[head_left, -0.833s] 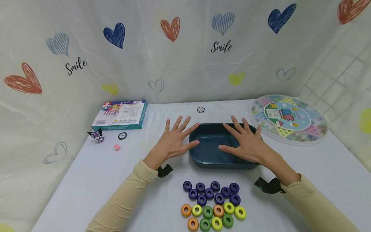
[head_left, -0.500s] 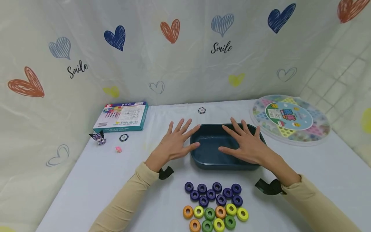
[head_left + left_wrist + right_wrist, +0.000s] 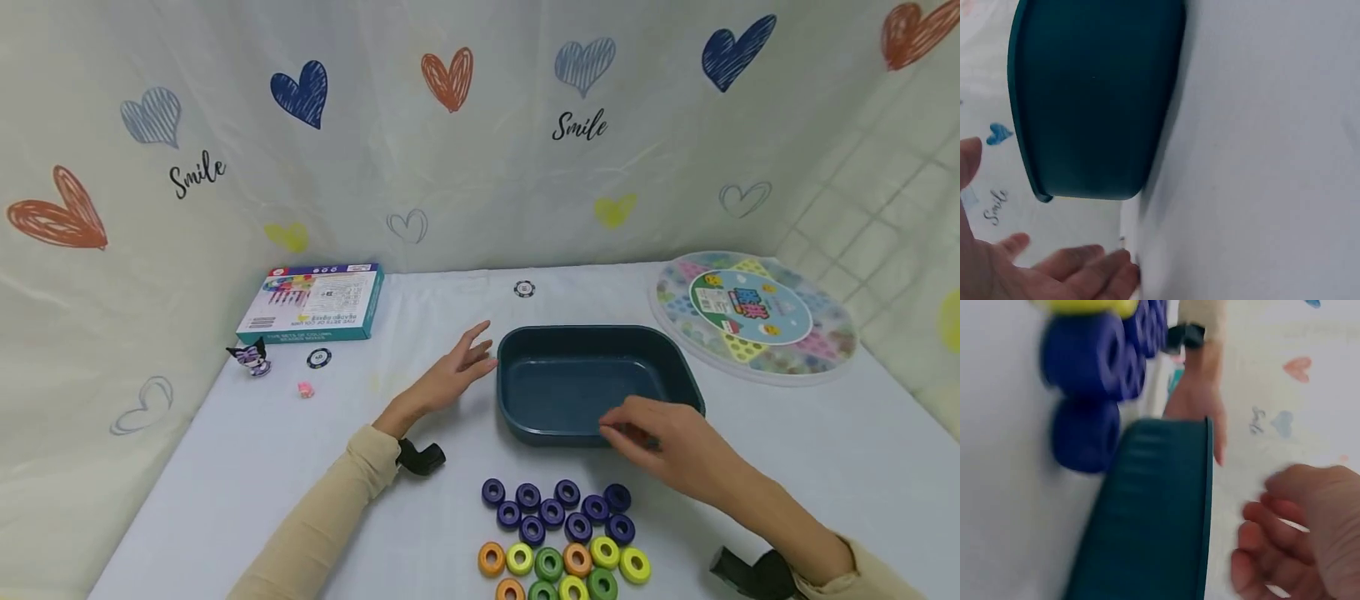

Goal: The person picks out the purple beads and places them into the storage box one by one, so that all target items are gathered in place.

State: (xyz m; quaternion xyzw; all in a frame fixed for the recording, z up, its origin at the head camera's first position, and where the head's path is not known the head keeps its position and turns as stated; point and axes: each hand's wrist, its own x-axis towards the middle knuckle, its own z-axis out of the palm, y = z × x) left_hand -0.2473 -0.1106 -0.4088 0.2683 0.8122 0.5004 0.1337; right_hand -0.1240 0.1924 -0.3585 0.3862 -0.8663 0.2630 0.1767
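Ten purple rings (image 3: 552, 522), likely flat for stability, are lying near the right hand's (image 3: 675, 446) curled, empty fingers; the left hand's (image 3: 445, 380) are hanging loose.

A screened-off tabletop corner, dressed like a play or craft nook; the room beyond is hidden.
A pale, creased hanging sheet (image 3: 480, 167) printed with coloured hearts (image 3: 300, 93) and the black word "Smile" (image 3: 580, 126) walls in a bench (image 3: 240, 467) spread with white cloth (image 3: 427, 533); on it sit a flat teal-and-white cardboard box (image 3: 315, 304), a little black-and-purple cartoon figurine (image 3: 253, 360) and a large, round, multicoloured board (image 3: 750, 315).
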